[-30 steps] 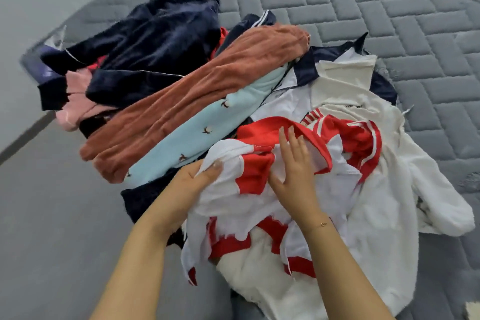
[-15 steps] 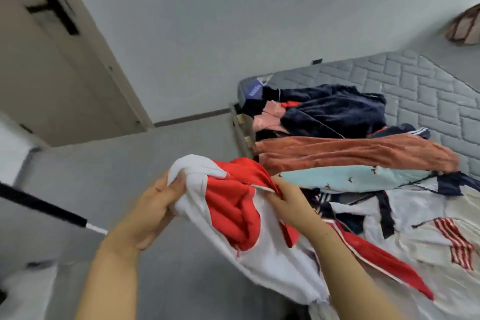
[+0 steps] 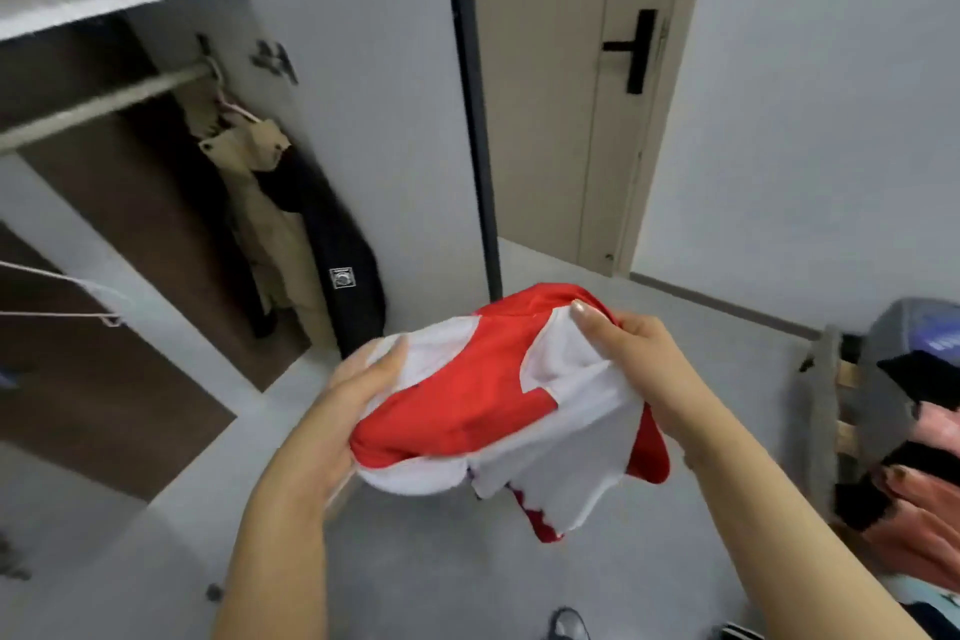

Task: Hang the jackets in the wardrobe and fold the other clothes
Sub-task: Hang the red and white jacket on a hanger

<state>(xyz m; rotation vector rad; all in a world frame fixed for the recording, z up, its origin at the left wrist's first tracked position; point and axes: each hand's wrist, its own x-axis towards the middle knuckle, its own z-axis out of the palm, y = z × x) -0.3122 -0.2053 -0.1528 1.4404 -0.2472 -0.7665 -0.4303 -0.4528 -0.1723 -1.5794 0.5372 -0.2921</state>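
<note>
A bunched red and white jacket [image 3: 498, 400] hangs in the air between both hands at the centre of the head view. My left hand [image 3: 358, 395] grips its left side, thumb on top of the white cloth. My right hand [image 3: 639, 369] grips its upper right edge. The open wardrobe [image 3: 156, 203] stands at the left with a hanging rail [image 3: 104, 107]. On the rail's right end hang a beige coat [image 3: 265, 203] and a dark jacket [image 3: 343, 255].
A bare white hanger [image 3: 78, 299] pokes in at the left edge. The wardrobe's dark door edge [image 3: 475, 140] stands ahead, a closed room door [image 3: 571, 83] behind it. The bed corner with piled pink and dark clothes [image 3: 909, 473] lies at the right. Grey floor lies below.
Both hands lifted the red and white jacket off the bed pile. My view swung left from the bed to the wardrobe, and the jacket is now bunched between the hands.
</note>
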